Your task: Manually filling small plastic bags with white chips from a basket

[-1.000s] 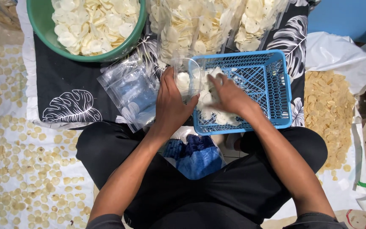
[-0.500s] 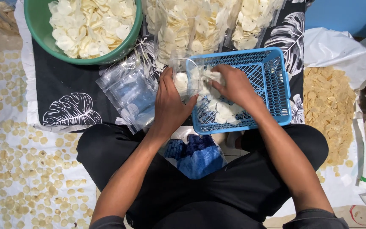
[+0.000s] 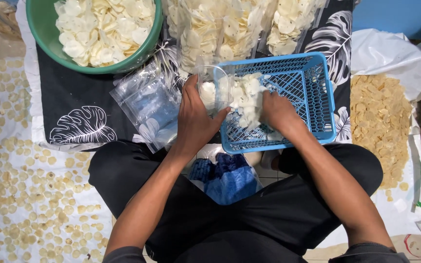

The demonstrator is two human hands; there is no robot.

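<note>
Left hand [image 3: 196, 119] fingers clamped on clear bag [image 3: 215, 87], mouth held open over basket [image 3: 313, 102]; right hand [image 3: 276, 112] fingers curled together, scooping chips [image 3: 244, 97] bagward.

A basket [image 3: 313, 92] of chips [image 3: 247, 100] lies right of the empty bags [image 3: 147, 104], with a bowl [image 3: 42, 29] behind them.

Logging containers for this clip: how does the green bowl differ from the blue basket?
The green bowl is round with solid walls; the blue basket is rectangular with open mesh. The bowl is heaped full of white chips, while the basket holds only a small pile at its left end. No hand touches the bowl; the right hand reaches into the basket. Both sit on the black leaf-print cloth.
</note>
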